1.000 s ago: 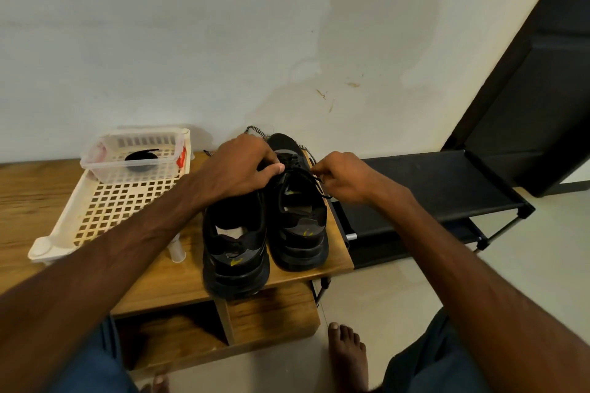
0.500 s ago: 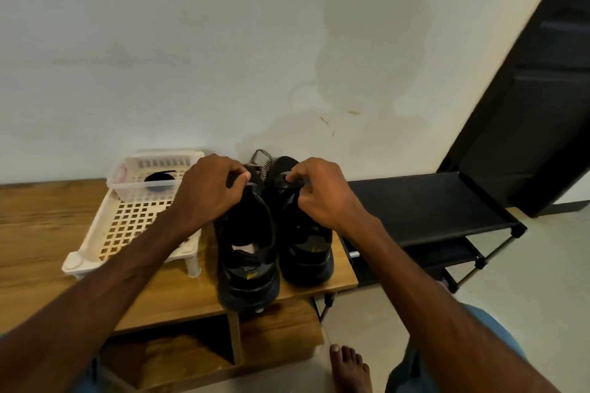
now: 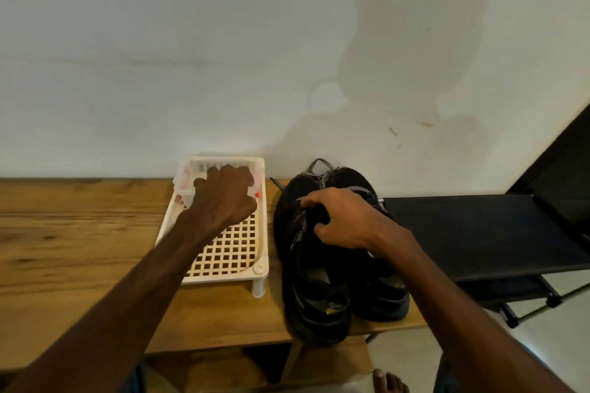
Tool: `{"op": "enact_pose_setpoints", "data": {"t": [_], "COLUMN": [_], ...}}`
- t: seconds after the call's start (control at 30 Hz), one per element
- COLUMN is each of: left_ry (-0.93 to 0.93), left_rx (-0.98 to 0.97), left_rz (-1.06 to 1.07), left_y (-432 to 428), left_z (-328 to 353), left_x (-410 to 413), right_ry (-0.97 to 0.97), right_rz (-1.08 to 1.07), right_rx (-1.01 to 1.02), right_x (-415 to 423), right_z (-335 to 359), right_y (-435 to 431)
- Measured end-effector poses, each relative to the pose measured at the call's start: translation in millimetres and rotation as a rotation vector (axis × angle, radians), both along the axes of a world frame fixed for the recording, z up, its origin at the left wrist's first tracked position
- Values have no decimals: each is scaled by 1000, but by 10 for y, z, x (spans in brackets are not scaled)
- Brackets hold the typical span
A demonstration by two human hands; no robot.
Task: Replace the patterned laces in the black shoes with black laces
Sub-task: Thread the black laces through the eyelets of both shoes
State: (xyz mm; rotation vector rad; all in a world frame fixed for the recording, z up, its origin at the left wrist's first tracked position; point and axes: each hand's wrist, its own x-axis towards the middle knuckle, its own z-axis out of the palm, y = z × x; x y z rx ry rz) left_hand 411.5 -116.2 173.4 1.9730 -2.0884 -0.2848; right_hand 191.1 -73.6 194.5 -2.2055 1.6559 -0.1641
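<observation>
The left hand (image 3: pixel 225 198) reaches into a clear plastic basket (image 3: pixel 188 190) on a cream lattice tray (image 3: pixel 238 252); its fingers' grip is hidden. The right hand (image 3: pixel 340 220) has its fingers curled around the tongue of a matte black shoe (image 3: pixel 314 306) on the grained wooden bench (image 3: pixel 73 233), checkered woven laces (image 3: pixel 322 174) beyond.

No text, brand, number or sign is showing clearly enough to be read anywhere in the head view. The black shoes (image 3: pixel 338 265) are carrying small yellowish marks near their heels, but these are appearing too small and blurred to make out as letters or a logo, and a red patch on the small clear basket (image 3: pixel 188 188) is staying just as unreadable
</observation>
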Motion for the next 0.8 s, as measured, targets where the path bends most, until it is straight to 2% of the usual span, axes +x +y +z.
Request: {"op": "enact_pose_setpoints", "data": {"t": [0.13,0.3,0.5,0.57,0.7,0.8], "left_ry": [-70,-40,173,222,204,166], "left_rx": [39,12,131,113,-26,-13], "left_rz": [-18,19,-33,-41,64,175], "left_y": [10,3,-156,-215,-328,-457], "left_z": [-42,-16,54,77,8,-44], "left_x": [72,50,144,137,145,266], "right_ry": [54,-47,-17,-14,4,19], "right_rz": [-34,-151,-222,-240,-255,-255], "right_rx": [-149,-212,-238,-252,-252,-271], "right_x": [32,54,140,172,227,263], "right_z": [-123,-220,-264,-273,-239,-209], "right_y": [-62,-232,-486,-555,-677,-743]}}
